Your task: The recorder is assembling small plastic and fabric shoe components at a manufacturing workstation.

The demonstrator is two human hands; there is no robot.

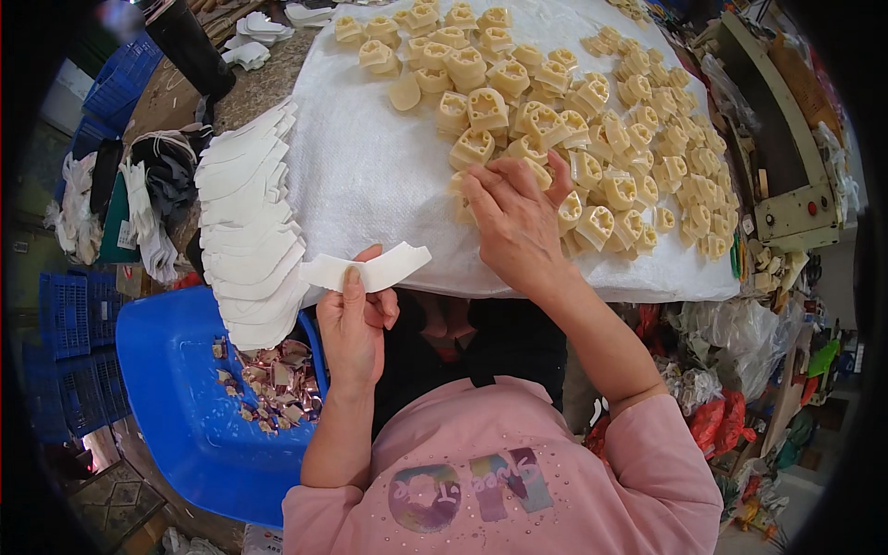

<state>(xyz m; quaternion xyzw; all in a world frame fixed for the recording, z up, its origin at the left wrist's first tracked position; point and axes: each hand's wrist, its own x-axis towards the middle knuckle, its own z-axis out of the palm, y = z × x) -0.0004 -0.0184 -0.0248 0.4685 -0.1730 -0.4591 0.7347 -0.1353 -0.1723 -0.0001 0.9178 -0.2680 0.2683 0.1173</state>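
My left hand (355,319) pinches a curved white strip (393,270) between thumb and fingers, just off the near edge of the cloth-covered table. The strip looks like thin card or fabric; I cannot tell which. At the front of a spread of small cream moulded pieces (487,109), my right hand (520,217) reaches down with bent fingers. They close over a cream moulded piece (458,185), mostly hidden beneath the hand. Many of these pieces are hollow, with rounded sides. Left of my left hand lies a fanned stack of similar white strips (245,222).
A white woven sheet (347,176) covers the table. Below its left edge stands a blue tub (185,407) with shiny brownish scraps (282,384). Blue crates (69,314) are at the far left, a black cylinder (190,51) at the back left, and a pale metal frame (800,227) at the right.
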